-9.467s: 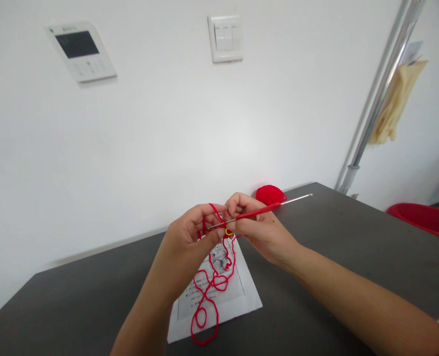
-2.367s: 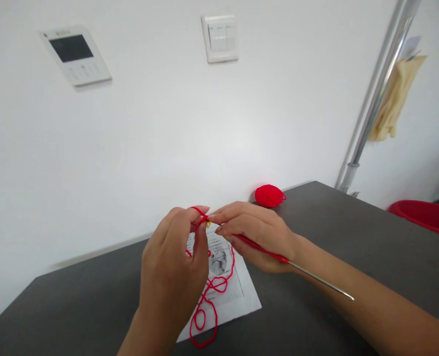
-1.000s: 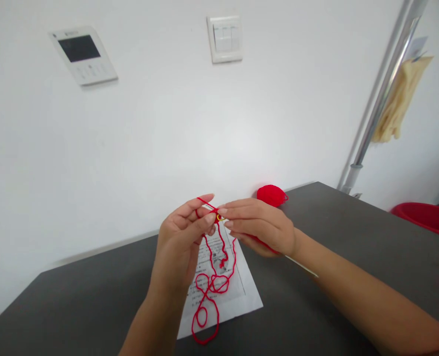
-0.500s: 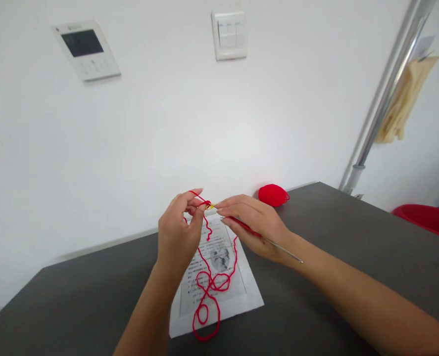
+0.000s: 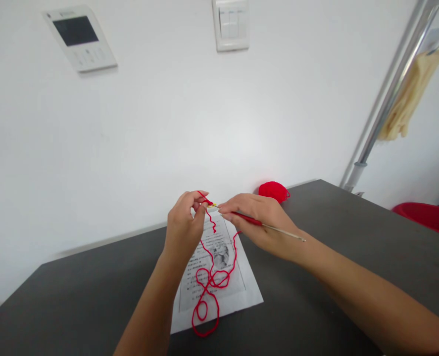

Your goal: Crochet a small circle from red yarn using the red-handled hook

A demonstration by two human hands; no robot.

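Note:
My left hand (image 5: 185, 217) pinches a small bit of red yarn (image 5: 214, 225) between thumb and fingers, with a strand running over the forefinger and a short tail hanging down. In my right hand (image 5: 262, 220) is a crochet hook (image 5: 249, 218) with a red grip and a metal shaft, held like a pen. Its tip meets the yarn at my left fingertips. A small yellow piece (image 5: 212, 204) shows there, too small to make out. Loose loops of the yarn lie over a printed sheet (image 5: 234, 296) below my hands.
A red yarn ball (image 5: 273, 191) rests on the dark table (image 5: 93, 291) by the wall. A switch panel (image 5: 231, 24) and an intercom unit (image 5: 81, 39) are on the wall. At right stand a metal pole (image 5: 397, 84), hanging yellowish gloves (image 5: 412, 94) and a red tub (image 5: 425, 217).
My left hand has shifted slightly right, closer to my right hand. The hook's rear end has tilted up, and its red grip shows more. The camera view has moved slightly.

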